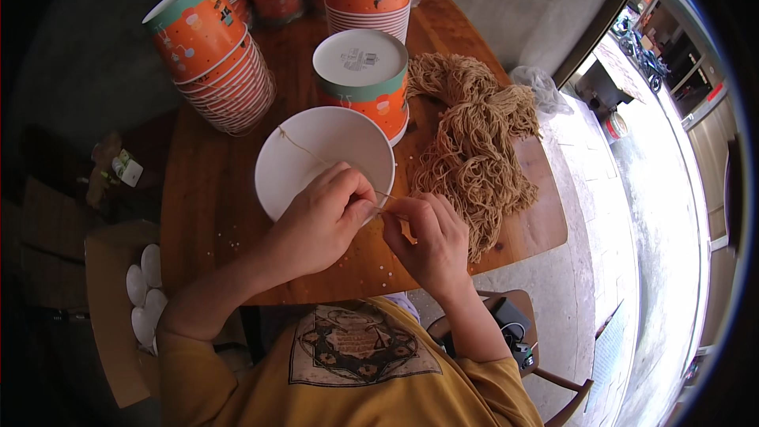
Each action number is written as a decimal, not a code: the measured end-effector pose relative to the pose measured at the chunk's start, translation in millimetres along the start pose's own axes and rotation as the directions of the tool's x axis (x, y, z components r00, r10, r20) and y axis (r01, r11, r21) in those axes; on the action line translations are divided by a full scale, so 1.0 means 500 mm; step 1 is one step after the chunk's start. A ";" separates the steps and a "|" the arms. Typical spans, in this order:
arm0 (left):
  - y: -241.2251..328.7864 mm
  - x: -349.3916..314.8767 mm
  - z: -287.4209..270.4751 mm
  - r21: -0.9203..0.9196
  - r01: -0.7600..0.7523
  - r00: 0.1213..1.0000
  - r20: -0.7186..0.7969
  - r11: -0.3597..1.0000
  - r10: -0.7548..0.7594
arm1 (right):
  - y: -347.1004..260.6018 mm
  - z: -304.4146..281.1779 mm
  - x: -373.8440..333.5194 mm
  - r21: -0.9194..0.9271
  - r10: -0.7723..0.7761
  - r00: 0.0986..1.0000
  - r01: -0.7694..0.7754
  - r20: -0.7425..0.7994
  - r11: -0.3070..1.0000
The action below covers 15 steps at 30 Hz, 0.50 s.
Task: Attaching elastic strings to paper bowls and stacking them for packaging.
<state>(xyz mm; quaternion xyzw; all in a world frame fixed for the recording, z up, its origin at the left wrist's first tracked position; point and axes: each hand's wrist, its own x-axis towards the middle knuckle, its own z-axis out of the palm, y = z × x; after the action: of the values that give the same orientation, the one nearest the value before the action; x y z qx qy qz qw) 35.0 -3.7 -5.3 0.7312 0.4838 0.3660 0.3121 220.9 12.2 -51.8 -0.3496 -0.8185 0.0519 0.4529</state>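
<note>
A paper bucket (278,170) with a white inside stands before me, its open mouth facing up toward me. Tan cord (304,149) runs from a small hole or knot by its far left rim, across the opening, to my fingers. My left hand (326,204) is closed, thumb and forefinger pinching the cord over the near right rim. Against it, my right hand (431,243) also pinches the cord between thumb and fingers; the fingertips partly hide the join. To the right lies a thick, tangled bundle of tan cord (490,142).
Behind the bucket, an upside-down orange and green bucket (370,103) stands on the wooden table (229,237). Nested bucket stacks (229,87) lean at the left and line the wall. A cardboard box (111,300) with white round pieces sits lower left. A chair (518,308) is at right.
</note>
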 end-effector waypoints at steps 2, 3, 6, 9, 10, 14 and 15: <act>-0.002 0.000 0.000 0.041 -0.026 1.000 -0.013 0.999 0.027 | 0.000 -0.003 0.000 0.036 0.029 0.999 -0.029 0.017 0.999; -0.003 0.001 0.002 0.041 -0.034 0.999 -0.018 0.999 0.034 | -0.002 -0.004 0.002 0.036 0.029 0.999 -0.029 0.018 0.999; -0.002 0.002 0.003 0.040 -0.043 0.999 -0.023 0.998 0.044 | -0.005 -0.005 0.006 0.033 0.011 0.999 -0.012 0.031 0.999; -0.001 0.002 0.002 0.037 -0.039 0.999 -0.021 0.999 0.039 | 0.000 -0.003 0.001 -0.011 -0.012 0.998 0.013 0.054 1.000; -0.001 0.002 0.002 0.035 -0.032 0.999 -0.018 0.999 0.033 | 0.000 -0.003 0.001 -0.011 -0.008 0.998 0.008 0.062 1.000; -0.002 0.000 0.001 0.026 -0.038 0.999 -0.019 0.999 0.039 | -0.009 -0.005 0.002 0.060 0.040 0.998 -0.043 0.043 0.997; -0.003 0.000 0.001 0.025 -0.042 0.999 -0.020 0.999 0.043 | -0.010 -0.006 -0.001 0.059 0.040 0.998 -0.043 0.043 0.997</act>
<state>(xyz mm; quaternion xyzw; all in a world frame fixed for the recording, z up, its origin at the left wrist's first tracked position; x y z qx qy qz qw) 34.6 -3.1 -6.8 0.7413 0.4758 0.3739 0.2902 220.8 7.5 -48.3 -0.3517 -0.8185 0.0933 0.4447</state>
